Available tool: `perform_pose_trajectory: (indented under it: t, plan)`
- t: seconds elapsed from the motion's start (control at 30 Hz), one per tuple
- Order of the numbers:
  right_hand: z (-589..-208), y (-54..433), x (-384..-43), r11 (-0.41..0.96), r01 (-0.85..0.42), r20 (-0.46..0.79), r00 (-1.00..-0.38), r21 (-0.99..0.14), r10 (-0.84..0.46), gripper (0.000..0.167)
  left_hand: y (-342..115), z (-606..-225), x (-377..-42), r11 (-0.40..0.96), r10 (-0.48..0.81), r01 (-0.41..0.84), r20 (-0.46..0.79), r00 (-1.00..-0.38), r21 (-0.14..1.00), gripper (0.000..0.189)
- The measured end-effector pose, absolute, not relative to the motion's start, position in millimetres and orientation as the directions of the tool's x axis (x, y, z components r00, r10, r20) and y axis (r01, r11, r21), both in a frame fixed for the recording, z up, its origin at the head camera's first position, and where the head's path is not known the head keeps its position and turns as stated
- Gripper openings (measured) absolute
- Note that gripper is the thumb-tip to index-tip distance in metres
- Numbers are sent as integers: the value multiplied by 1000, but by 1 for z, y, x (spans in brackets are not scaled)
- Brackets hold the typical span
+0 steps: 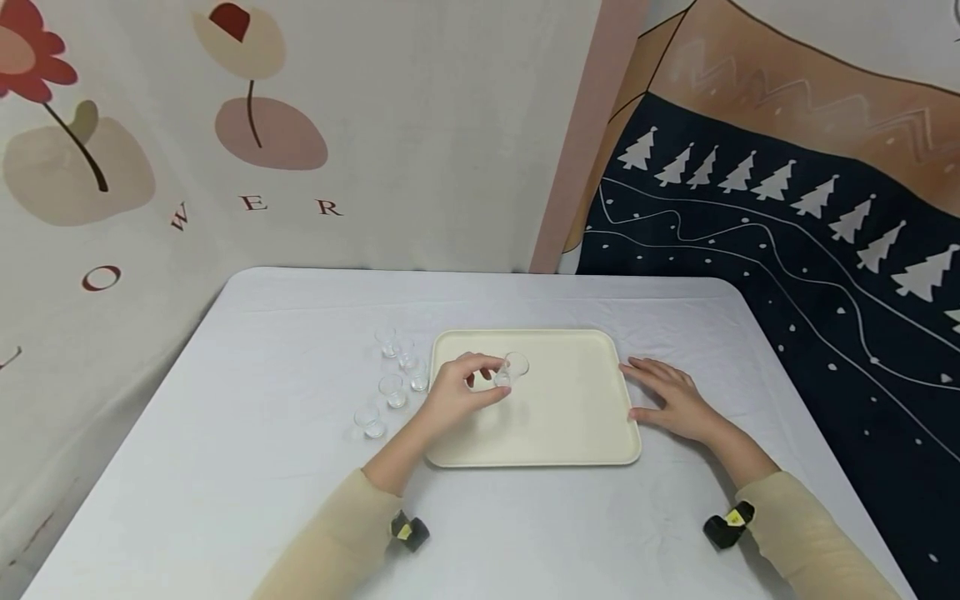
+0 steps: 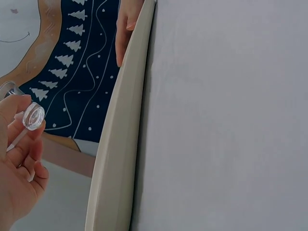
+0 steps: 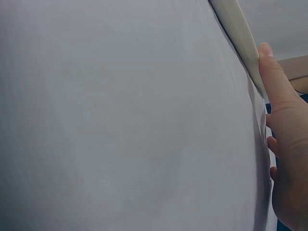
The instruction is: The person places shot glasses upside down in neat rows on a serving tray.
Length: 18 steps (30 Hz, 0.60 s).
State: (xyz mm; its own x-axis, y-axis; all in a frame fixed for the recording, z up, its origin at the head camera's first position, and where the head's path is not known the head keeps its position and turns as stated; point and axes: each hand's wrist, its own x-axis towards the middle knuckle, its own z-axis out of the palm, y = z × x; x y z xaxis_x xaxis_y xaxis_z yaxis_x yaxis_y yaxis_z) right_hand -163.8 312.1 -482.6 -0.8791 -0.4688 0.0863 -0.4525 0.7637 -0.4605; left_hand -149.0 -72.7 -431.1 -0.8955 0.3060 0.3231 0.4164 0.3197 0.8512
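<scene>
- From the head, we look forward and down, far enough back to take in the whole cream rectangular tray [image 1: 562, 429], both hands and the navy tree-patterned backdrop [image 1: 750, 258].
- From the left wrist, we look low and close along the tray's near edge, turned sideways: the backdrop falls at left, the white tablecloth [image 2: 226, 120] at right.
- From the right wrist, we sit close above the tablecloth, turned the opposite way, with the tray's edge at upper right.
- Head and left wrist let us share the left hand [image 1: 459, 390] and its small clear glass cup [image 1: 502, 377].
- All three give us the right hand [image 1: 671, 400].
</scene>
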Motion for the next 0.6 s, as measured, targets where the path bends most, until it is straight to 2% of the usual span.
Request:
perform_pose_trajectory:
  t: [0.43, 0.6]
  plan:
    - [-484, 313, -164, 761, -448, 85, -880, -470, -467, 75, -50, -430, -161, 322, 402, 524, 388, -830, 788, 31]
    - [-483, 313, -164, 766, -420, 58, -890, -486, -452, 77, -41, -426, -165, 362, 394, 496, 353, -849, 789, 32]
